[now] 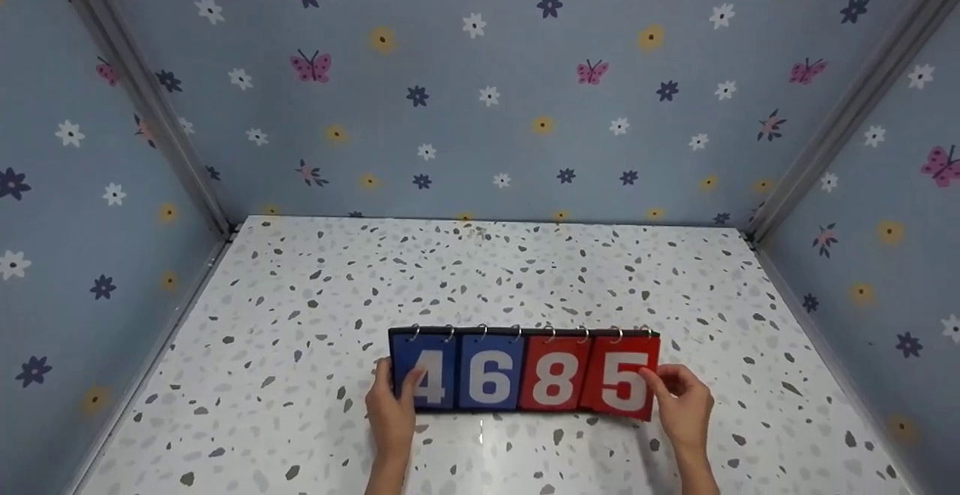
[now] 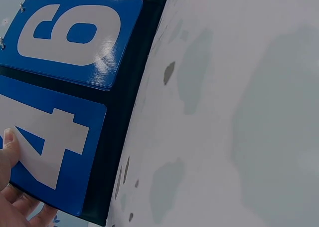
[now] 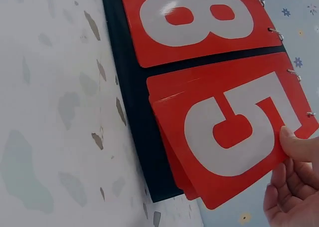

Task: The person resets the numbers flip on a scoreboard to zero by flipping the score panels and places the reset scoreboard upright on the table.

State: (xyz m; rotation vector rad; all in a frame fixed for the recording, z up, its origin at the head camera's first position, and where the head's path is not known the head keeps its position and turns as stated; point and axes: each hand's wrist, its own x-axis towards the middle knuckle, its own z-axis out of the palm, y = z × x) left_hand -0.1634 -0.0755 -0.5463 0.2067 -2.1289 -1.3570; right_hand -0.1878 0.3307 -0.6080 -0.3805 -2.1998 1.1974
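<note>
A flip scoreboard (image 1: pixel 457 334) with a dark backing is held up over the speckled table, its number cards hung from metal rings along the top. It reads 4 and 6 on blue cards, then 8 and 5 on red ones. My left hand (image 1: pixel 393 409) grips the board's left end, thumb on the blue 4 card (image 2: pixel 94 137) and fingers behind. My right hand (image 1: pixel 684 405) pinches the outer edge of the red 5 card (image 3: pixel 172 122) between thumb and curled fingers. That card sits askew, fanned slightly off the red cards beneath it. The red 8 card (image 3: pixel 132 25) lies flat.
A white table (image 1: pixel 480 277) with grey speckles spreads beneath the board. Blue panels (image 1: pixel 510 52) printed with flowers and butterflies rise at the back and both sides. Grey posts (image 1: pixel 161 105) stand at the two rear corners.
</note>
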